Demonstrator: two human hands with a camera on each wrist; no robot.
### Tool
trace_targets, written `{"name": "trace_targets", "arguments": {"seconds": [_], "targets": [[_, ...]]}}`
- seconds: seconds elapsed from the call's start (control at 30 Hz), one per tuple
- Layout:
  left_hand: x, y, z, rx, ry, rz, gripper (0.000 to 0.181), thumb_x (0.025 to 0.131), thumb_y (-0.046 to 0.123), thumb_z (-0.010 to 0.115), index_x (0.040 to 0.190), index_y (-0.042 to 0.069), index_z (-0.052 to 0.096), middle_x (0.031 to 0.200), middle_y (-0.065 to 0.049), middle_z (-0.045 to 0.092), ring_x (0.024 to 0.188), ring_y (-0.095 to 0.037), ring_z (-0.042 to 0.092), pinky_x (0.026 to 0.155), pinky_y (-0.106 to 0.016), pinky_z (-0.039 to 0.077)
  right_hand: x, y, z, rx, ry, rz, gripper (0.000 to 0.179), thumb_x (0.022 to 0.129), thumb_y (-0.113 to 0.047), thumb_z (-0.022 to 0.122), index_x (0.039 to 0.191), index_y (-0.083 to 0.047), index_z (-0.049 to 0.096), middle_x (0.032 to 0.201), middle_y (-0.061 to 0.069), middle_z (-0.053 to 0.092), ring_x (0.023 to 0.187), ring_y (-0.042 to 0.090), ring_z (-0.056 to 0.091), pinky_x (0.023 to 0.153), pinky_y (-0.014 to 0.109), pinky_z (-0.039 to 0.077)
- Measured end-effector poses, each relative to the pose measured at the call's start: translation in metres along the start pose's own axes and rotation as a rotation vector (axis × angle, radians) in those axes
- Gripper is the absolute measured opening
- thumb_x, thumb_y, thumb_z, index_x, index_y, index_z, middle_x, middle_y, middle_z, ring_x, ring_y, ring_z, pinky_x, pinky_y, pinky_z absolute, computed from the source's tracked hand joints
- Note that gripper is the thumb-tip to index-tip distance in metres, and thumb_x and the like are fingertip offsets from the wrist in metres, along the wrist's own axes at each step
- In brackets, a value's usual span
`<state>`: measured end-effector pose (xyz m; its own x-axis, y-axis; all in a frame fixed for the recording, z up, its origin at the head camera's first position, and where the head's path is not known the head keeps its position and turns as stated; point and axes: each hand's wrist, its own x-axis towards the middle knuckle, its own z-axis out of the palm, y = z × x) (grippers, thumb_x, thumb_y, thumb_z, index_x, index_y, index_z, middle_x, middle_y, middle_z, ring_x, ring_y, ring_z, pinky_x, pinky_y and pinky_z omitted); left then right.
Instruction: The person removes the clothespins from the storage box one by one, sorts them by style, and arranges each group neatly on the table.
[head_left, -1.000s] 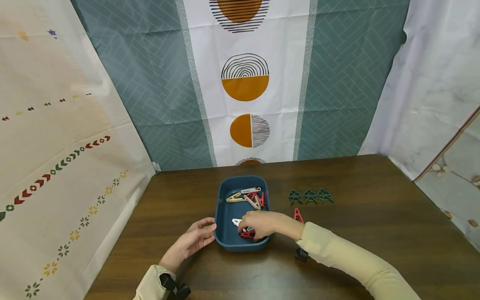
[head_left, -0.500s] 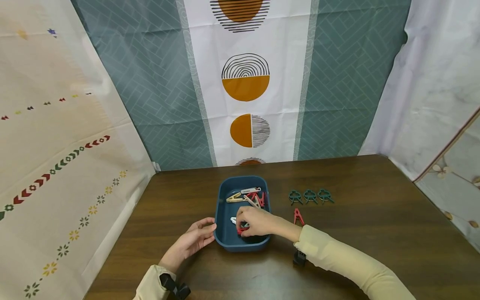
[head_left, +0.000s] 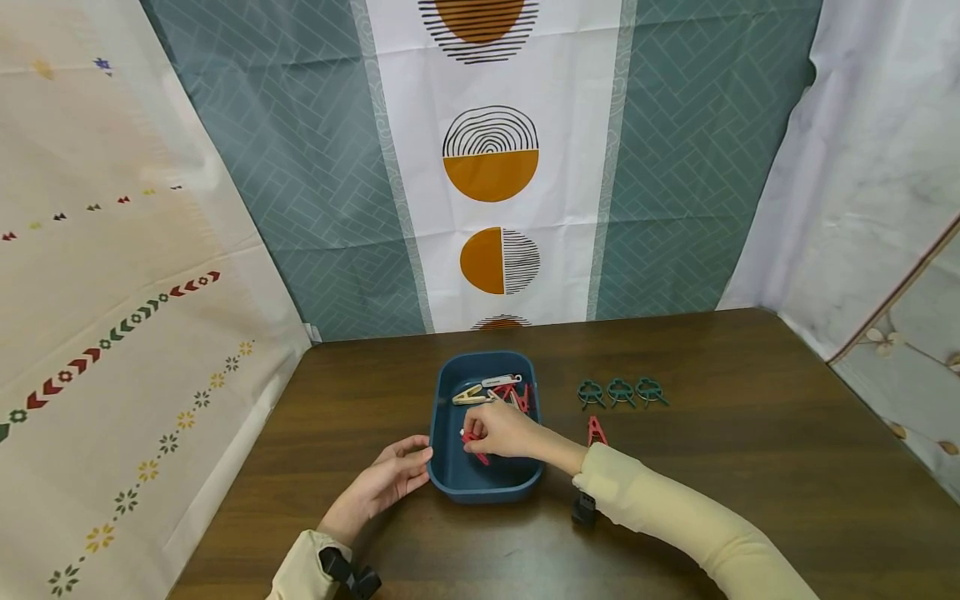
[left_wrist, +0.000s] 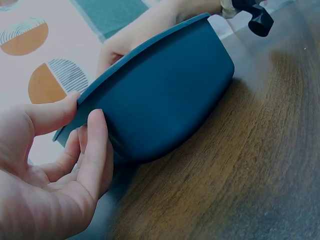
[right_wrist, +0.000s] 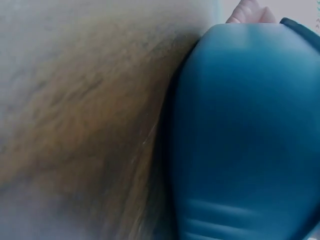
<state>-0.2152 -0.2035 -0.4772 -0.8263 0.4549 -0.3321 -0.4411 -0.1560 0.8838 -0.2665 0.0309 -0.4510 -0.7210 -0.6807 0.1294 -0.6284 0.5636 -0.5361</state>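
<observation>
My left hand (head_left: 393,475) holds the left wall of a dark blue plastic bin (head_left: 442,479). In the left wrist view, its thumb (left_wrist: 60,112) is at the rim and its fingers (left_wrist: 97,145) are against the outer wall. Over the bin's near half, my right hand (head_left: 498,429) pinches a red clothespin (head_left: 480,457); a bit of white shows by those fingertips, mostly hidden. Toward the bin's far end lie a cream clothespin (head_left: 468,398), a white clip (head_left: 501,381) and red clothespins (head_left: 522,400). The right wrist view shows mainly the bin's outer wall (right_wrist: 245,125).
Three green ring-shaped clips (head_left: 620,392) stand in a row on the brown wooden table (head_left: 712,400), right of the bin. Nearer, another red clothespin (head_left: 596,431) lies partly behind the right forearm. A patterned cloth (head_left: 491,167) hangs behind the table.
My right hand has risen from the bin's near end and shifted slightly left and away, bringing the red clothespin with it. The left hand keeps its place on the bin.
</observation>
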Motion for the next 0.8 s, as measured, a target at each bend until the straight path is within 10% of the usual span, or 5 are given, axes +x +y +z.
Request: {"name": "trace_targets", "arguments": {"seconds": [0.8], "targets": [[0.000, 0.000, -0.002, -0.007, -0.033, -0.002, 0.028, 0.094, 0.013, 0.049, 0.119, 0.008, 0.036, 0.087, 0.004, 0.061, 0.077, -0.005, 0.062, 0.076, -0.019, 0.052, 0.008, -0.007, 0.009, -0.013, -0.021, 0.126, 0.039, 0.069, -0.038, 0.078, 0.092, -0.009, 0.065, 0.077, -0.001, 0.066, 0.062, 0.003, 0.057, 0.059, 0.017, 0.047]]}}
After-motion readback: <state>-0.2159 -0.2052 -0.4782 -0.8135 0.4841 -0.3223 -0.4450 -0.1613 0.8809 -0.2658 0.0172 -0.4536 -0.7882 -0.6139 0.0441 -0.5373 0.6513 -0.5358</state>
